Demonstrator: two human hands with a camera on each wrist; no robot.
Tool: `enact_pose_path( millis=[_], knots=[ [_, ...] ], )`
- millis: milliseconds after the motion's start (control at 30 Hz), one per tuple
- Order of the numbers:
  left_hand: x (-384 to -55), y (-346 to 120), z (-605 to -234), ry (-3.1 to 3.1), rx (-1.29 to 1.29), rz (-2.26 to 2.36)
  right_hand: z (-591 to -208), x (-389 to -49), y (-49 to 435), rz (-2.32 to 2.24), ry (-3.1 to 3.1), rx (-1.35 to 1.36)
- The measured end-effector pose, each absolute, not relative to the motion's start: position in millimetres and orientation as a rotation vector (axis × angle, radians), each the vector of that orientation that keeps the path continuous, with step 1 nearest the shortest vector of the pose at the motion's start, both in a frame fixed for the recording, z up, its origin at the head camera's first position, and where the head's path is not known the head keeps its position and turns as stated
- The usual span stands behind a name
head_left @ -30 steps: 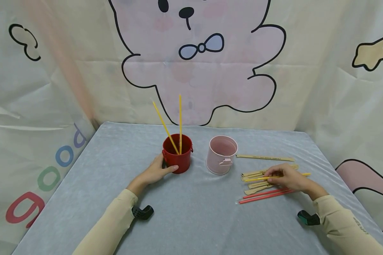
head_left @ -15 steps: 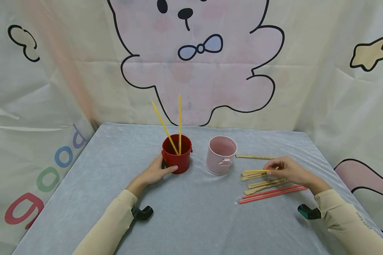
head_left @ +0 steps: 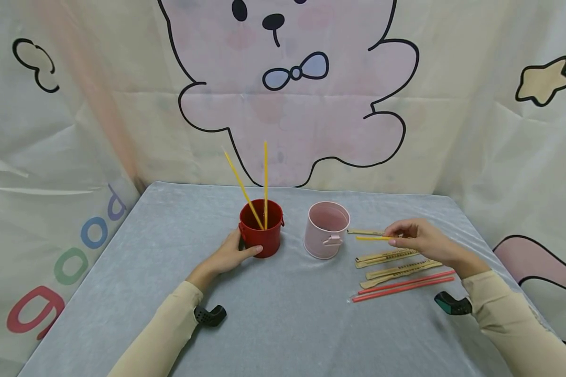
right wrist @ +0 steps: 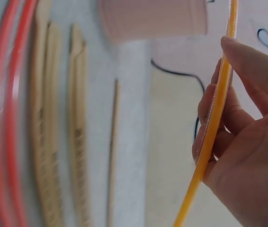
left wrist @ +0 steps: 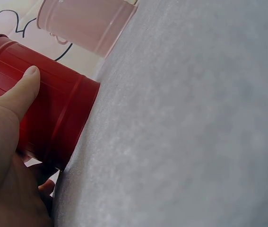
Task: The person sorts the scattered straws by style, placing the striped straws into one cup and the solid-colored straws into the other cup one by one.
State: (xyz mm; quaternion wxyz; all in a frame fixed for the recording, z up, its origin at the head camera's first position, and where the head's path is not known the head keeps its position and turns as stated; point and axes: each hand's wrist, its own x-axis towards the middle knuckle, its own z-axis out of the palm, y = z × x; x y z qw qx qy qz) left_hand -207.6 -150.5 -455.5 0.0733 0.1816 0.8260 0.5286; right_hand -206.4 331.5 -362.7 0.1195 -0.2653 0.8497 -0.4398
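My left hand (head_left: 228,253) holds the small red bucket (head_left: 267,243) from its left side, thumb across the front; the fingers behind are partly hidden. Two yellow straws (head_left: 266,178) stand in that bucket, one upright and one leaning left. In the right wrist view, my right hand (right wrist: 252,118) pinches another yellow straw (right wrist: 212,118) in a clear wrapper between thumb and fingers. The head view has this hand raised over the table, right of a pink bucket (head_left: 324,238). Below it lie wrapped wooden stirrers (head_left: 401,270) and two red straws (head_left: 405,288).
A single wrapped stick (head_left: 365,232) lies behind the right hand, partly covered by it. The grey cloth-covered table (head_left: 287,324) ends at a printed curtain (head_left: 283,120) at the back.
My right hand has lifted the yellow straw off the pile and moved it back and slightly left, uncovering the stirrers and red straws. The left hand stays on the red bucket.
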Motion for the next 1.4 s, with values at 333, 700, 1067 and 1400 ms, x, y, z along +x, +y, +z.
enact_pose_path(
  millis=[333, 700, 1067, 1400],
  knots=[
    [-208, -151, -455, 2.466, 0.559, 1.607, -324, -207, 292, -1.374, 2.532, -0.754],
    [-207, -149, -458, 2.448, 0.556, 1.62, -297, -212, 249, -1.607, 2.451, -0.694],
    [-208, -150, -459, 2.471, 0.538, 1.61, -266, -218, 204, -2.063, 2.01, -0.729],
    [-208, -149, -458, 2.444, 0.555, 1.628, -256, -223, 158, -2.38, 1.589, -0.747]
  ],
)
